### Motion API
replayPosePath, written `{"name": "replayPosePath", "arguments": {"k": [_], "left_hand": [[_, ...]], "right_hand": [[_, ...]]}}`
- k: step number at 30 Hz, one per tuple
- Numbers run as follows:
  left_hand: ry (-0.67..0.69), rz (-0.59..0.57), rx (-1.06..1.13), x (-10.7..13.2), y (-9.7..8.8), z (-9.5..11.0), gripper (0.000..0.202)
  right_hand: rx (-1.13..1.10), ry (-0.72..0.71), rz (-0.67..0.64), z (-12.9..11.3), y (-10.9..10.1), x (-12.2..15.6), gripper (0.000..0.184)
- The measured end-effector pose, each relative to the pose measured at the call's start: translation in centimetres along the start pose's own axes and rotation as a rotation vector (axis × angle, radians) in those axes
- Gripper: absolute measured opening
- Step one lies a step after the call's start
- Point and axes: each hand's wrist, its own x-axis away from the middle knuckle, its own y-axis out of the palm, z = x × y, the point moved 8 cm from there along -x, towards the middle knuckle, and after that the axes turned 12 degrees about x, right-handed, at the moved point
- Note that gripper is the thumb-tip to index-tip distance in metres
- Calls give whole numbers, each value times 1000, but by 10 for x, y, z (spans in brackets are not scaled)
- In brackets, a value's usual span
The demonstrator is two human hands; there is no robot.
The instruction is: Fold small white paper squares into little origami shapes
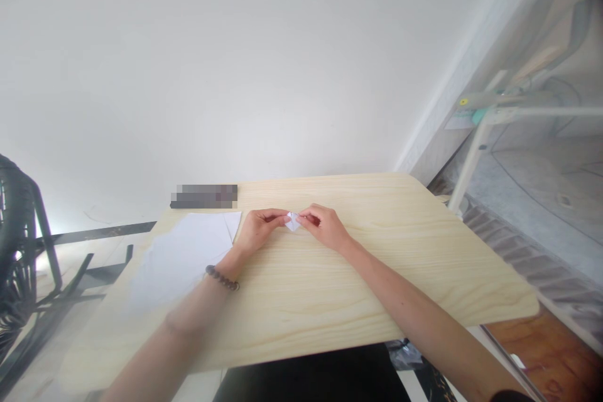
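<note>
Holding a small white folded-paper piece [293, 223] over the far half of a pale wood-grain table [292, 301] with rounded corners, about midway across. Pinching the piece's left side between thumb and fingertips of the bare left hand [255, 229], its right side between thumb and fingertips of the bare right hand [326, 226]. Closed down to the paper in both grips, 2 hands on 1 piece. Creased visibly at the middle. Cannot tell contact between piece and tabletop. Wearing 1 dark round-beaded bracelet [222, 277] at the left wrist. Note flat white paper [183, 257] on the table's left side, partly covered by the left forearm; cannot tell the sheet count. Note 1 dark oblong object [205, 196], pixelated, at the table's far-left corner. Beyond the table's far edge, a plain white wall [235, 75]. Right of the table, a white metal post [471, 157]. Below its near edge, black fabric [311, 377].
</note>
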Motion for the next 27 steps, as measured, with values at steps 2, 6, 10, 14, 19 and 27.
{"name": "replayPosePath", "arguments": {"k": [2, 6, 10, 14, 19, 27], "left_hand": [[-11, 11, 23, 0, 0, -1, 31], [-13, 24, 61, 0, 0, -2, 30], [-40, 32, 150, 0, 2, -3, 31], [-54, 16, 151, 0, 3, -2, 31], [-31, -48, 142, 1, 7, 1, 28], [5, -32, 135, 1, 7, 2, 24]], "right_hand": [[1, 2, -4, 0, 0, 0, 22], [-20, 13, 17, -1, -1, -1, 23], [-32, 9, 29, -2, -3, -3, 25], [-36, 6, 18, -1, -3, -3, 25], [-31, -11, -5, -2, -1, -2, 23], [-40, 1, -9, -4, 0, -2, 23]]}}
